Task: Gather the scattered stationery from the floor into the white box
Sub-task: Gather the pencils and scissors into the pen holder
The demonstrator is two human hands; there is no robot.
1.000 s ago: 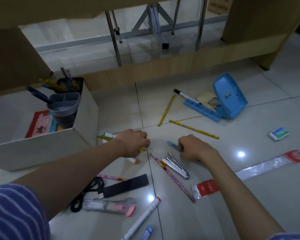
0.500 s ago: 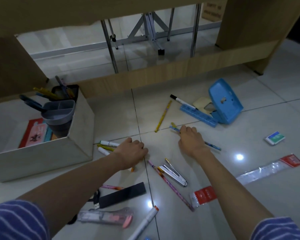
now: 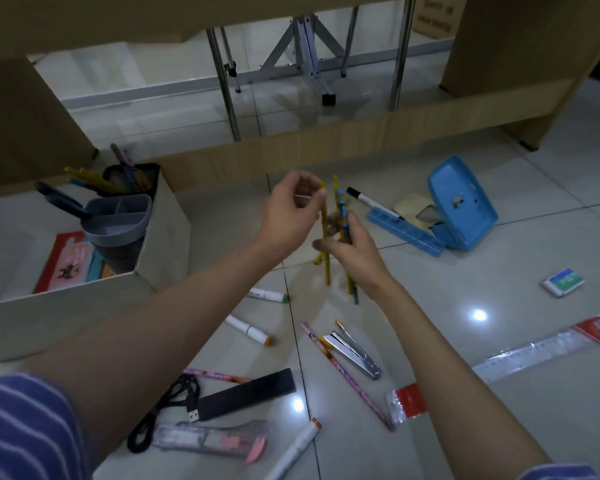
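Markers (image 3: 250,330), a stapler (image 3: 355,351) and a ruler (image 3: 534,351) litter the floor (image 3: 499,271) beside the white box (image 3: 84,299). Both hands hover mid-air: right hand (image 3: 355,252) has its grip clamped on upright pencils (image 3: 340,216), left hand (image 3: 291,216) pinches a yellow pencil (image 3: 324,237).

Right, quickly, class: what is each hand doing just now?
Left hand: pinches the top of a yellow pencil.
Right hand: grips a bunch of pencils, held upright above the floor.
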